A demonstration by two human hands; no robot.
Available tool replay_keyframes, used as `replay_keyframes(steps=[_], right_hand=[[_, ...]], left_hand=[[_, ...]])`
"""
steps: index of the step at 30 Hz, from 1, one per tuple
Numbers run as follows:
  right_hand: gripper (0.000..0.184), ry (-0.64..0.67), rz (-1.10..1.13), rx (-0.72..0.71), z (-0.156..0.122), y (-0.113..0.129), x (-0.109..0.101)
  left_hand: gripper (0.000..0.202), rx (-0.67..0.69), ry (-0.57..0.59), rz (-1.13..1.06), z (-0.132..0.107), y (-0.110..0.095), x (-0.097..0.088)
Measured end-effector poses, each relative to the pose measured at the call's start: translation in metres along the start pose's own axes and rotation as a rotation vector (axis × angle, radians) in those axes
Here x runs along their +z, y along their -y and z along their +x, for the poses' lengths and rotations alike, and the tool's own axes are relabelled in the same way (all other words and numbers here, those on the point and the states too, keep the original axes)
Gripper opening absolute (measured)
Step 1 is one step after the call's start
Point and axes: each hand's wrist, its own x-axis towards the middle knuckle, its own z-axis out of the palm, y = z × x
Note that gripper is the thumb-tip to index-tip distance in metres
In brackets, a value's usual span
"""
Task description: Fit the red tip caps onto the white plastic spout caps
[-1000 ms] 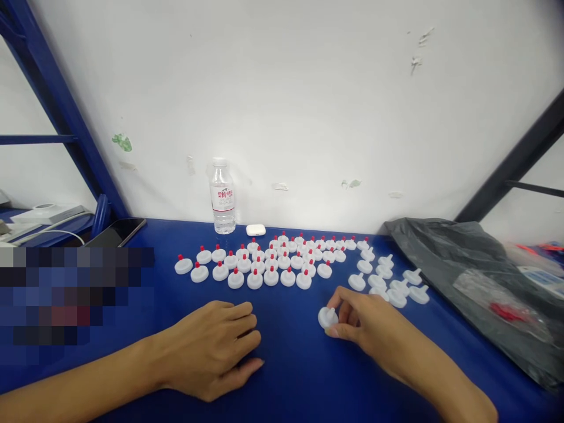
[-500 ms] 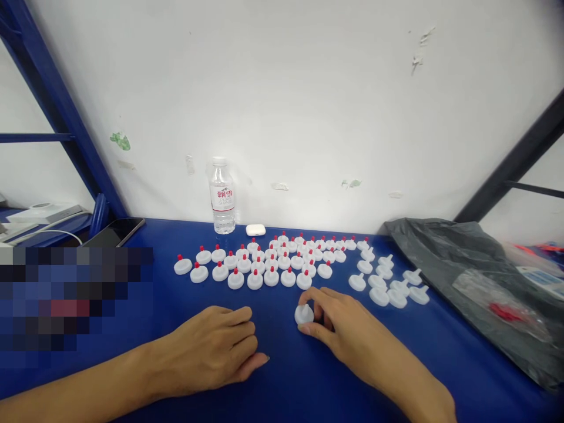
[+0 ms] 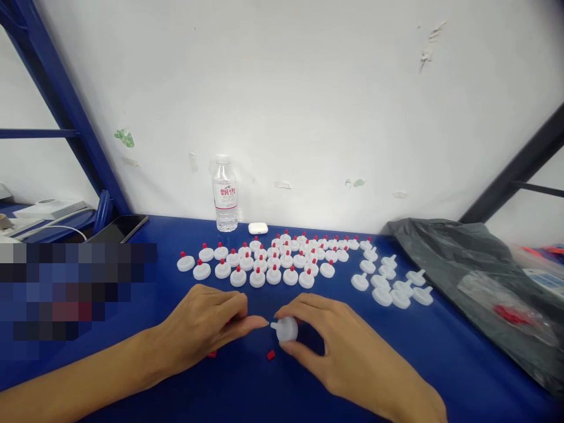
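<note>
My right hand [image 3: 335,343] pinches a white round cap [image 3: 286,329] with its stem turned left toward my left hand. My left hand [image 3: 207,329] rests on the blue table [image 3: 282,388], fingers curled and fingertips pressed together close to the cap's stem; whether they hold a small piece I cannot see. Two small red plugs lie on the table, one [image 3: 270,355] below the cap and another [image 3: 212,354] under my left hand. Behind my hands stand rows of white caps with red tips [image 3: 264,261]. To their right lies a group of plain white caps [image 3: 392,282].
A water bottle [image 3: 225,194] and a small white case [image 3: 258,228] stand by the white wall. A grey plastic bag [image 3: 467,270] with red pieces in it fills the right side. A dark phone [image 3: 121,228] lies at the left, next to a blurred patch.
My right hand has carried the white cap leftward to the middle, in front of my left hand. My left hand has lifted its fingers toward it, and two red plugs now show on the table.
</note>
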Motion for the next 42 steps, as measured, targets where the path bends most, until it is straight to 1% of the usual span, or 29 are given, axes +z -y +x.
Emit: replay_keyframes(steps=[2,5,8,10,13,17,23,25,29,34,37,39,42], right_hand=[[0.026,0.043,0.069,0.044,-0.006,0.003,-0.003],[0.028,0.157,0.166,0.118,-0.013,0.007,-0.004],[0.033,0.25,0.209,0.115,-0.015,0.011,-0.001],[0.035,0.246,0.204,0.118,-0.013,0.012,0.0],[0.037,0.214,0.191,0.127,-0.011,0.011,0.001],[0.037,0.215,0.192,0.123,-0.013,0.009,-0.002],[0.035,0.292,0.227,0.101,-0.011,0.016,-0.002],[0.035,0.287,0.23,0.091,-0.01,0.016,0.001],[0.035,0.25,0.193,0.101,-0.009,0.014,0.005],[0.032,0.257,0.161,0.123,-0.008,0.018,0.008],[0.029,0.312,0.178,0.05,-0.005,0.022,0.016],[0.034,0.339,0.183,-0.02,-0.003,0.024,0.022],[0.045,0.306,0.161,-0.062,-0.001,0.024,0.025]], left_hand=[[0.033,-0.021,0.005,-0.013,0.001,-0.001,0.0],[0.031,-0.06,0.029,-0.03,0.002,-0.001,-0.001],[0.03,-0.085,0.055,-0.043,0.002,0.001,-0.001],[0.028,-0.078,0.054,-0.054,0.0,0.002,-0.001],[0.027,-0.063,0.014,-0.061,-0.001,0.004,0.0],[0.036,-0.085,-0.031,-0.044,-0.001,0.004,0.0],[0.037,-0.168,0.017,-0.066,0.001,0.003,-0.001],[0.036,-0.185,0.03,-0.074,0.002,0.003,-0.001],[0.037,-0.182,0.02,-0.06,0.003,0.002,-0.002],[0.042,-0.147,-0.003,-0.028,0.0,0.004,0.001],[0.044,-0.123,-0.011,-0.028,-0.001,0.005,0.003],[0.045,-0.123,-0.029,-0.03,0.0,0.005,0.003],[0.046,-0.133,-0.06,-0.024,0.002,0.003,0.001]])
